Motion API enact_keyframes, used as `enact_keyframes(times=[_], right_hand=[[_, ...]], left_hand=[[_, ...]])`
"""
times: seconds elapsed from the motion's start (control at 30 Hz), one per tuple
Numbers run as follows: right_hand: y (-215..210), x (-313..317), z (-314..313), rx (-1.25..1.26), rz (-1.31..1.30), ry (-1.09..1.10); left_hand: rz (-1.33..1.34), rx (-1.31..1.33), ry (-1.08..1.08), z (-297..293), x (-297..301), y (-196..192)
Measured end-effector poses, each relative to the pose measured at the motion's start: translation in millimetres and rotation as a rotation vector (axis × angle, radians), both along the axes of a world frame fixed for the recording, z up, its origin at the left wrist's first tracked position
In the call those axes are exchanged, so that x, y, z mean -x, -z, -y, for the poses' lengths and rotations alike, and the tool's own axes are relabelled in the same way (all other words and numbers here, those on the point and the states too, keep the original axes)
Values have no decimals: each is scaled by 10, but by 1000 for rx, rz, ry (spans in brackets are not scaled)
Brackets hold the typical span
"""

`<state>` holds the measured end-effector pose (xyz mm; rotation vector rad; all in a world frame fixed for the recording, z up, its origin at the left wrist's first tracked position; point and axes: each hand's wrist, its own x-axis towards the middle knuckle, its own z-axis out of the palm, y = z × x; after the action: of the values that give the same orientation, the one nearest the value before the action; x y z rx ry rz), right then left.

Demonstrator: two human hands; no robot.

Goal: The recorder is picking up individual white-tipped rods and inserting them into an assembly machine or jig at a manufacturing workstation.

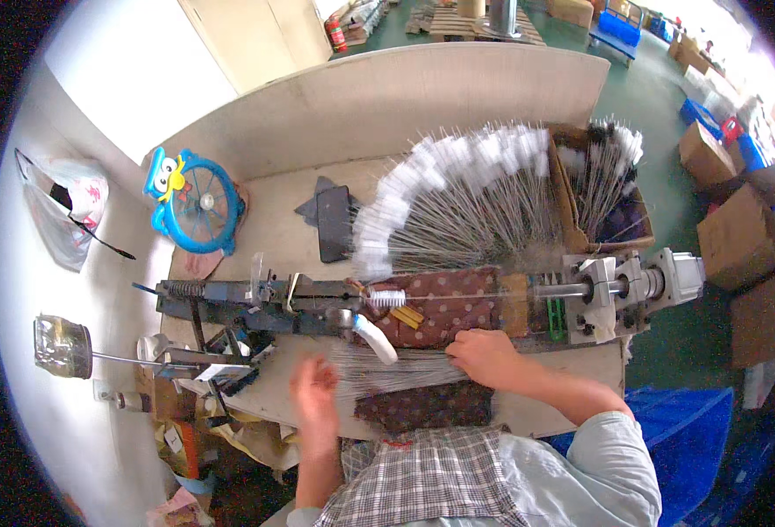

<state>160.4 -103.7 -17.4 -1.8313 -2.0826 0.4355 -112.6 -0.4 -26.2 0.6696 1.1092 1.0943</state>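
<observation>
Wires: bundle of thin metal wires [400, 369] lying flat on the desk [282, 237] near its front edge, running left to right, partly over a brown dotted cloth [422, 406].
Right hand: right hand [486, 356] palm down on the right end of the bundle, fingers curled over the wires and pressing them; grasping or only pressing, cannot tell.
Left hand: left hand [315, 391] blurred, fingers spread and released, at the left end of the bundle, just above or on it; contact unclear.
Machine: long metal winding machine [255, 303] just behind the wires, spanning the desk, with a spring at its left end and a grey motor block [633, 285] at its right.
Brush: small white bristle brush [385, 298] set on the machine's axis, above a second patch of dotted cloth [453, 307].
Handle: white handle [377, 338] slanting down from the machine toward the bundle.
Finished pieces: fan of wire-stemmed white-tipped brushes [457, 193] spread behind the machine; more in a cardboard box [572, 215] at the right.
Farther out: dark phone [333, 222] lying flat, blue round fan [196, 204] at the desk's back left, glass jar [62, 347] at far left, plastic bag [67, 211] hanging on the wall.
</observation>
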Motion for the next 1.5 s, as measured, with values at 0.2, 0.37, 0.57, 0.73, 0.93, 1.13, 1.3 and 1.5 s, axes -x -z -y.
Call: enact_keyframes(times=[0.2,0.37,0.57,0.73,0.93,1.13,1.3,1.5], right_hand=[[-206,-5,-7,41,57,3],[-307,-76,34,59,55,38],[-315,-167,120,90,59,174],[-281,-243,160,97,69,178],[-252,-157,147,90,105,158],[-271,-76,62,150,58,156],[-318,-36,28,22,40,160],[-837,-348,256,34,245,127]], left_hand=[[119,-22,-549,-328,2066,469],[-86,-8,-707,-574,2387,249],[-34,-74,-709,-381,1767,454],[139,-55,-207,-219,1177,826],[79,55,366,73,-680,35],[521,478,317,256,-1223,-1021],[823,436,345,-34,-543,-1143],[495,331,777,273,-346,-1005]])
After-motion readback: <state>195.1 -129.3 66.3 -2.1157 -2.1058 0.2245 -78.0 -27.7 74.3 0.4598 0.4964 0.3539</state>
